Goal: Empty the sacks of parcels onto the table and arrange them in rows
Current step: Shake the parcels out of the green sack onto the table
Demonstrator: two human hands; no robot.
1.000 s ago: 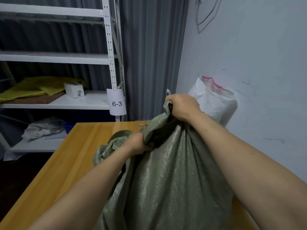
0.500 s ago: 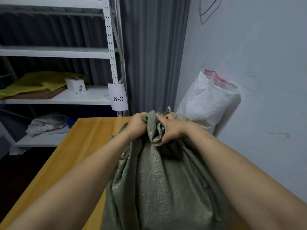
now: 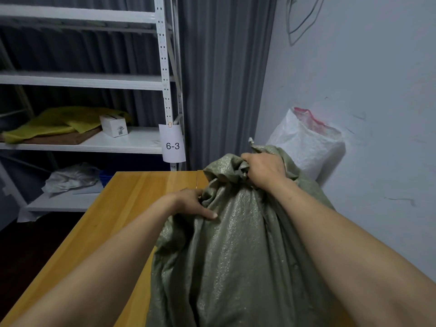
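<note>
White metal shelving (image 3: 165, 67) beyond the fingers bears a white paper tag (image 3: 172, 146) reading "6-3". The right hand (image 3: 262, 171) clenches the olive-green woven sack (image 3: 236, 256) at its neck, and the left hand (image 3: 188, 201) pinches a fold just below.

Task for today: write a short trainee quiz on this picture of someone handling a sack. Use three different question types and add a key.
1. True or false: the right hand grips the bunched top of the green sack.
2. What stands behind it by the wall? A) a white sack B) a chair C) a bucket
3. Fill in: the shelf label reads ___.
Key: 1 true; 2 A; 3 6-3.
</note>
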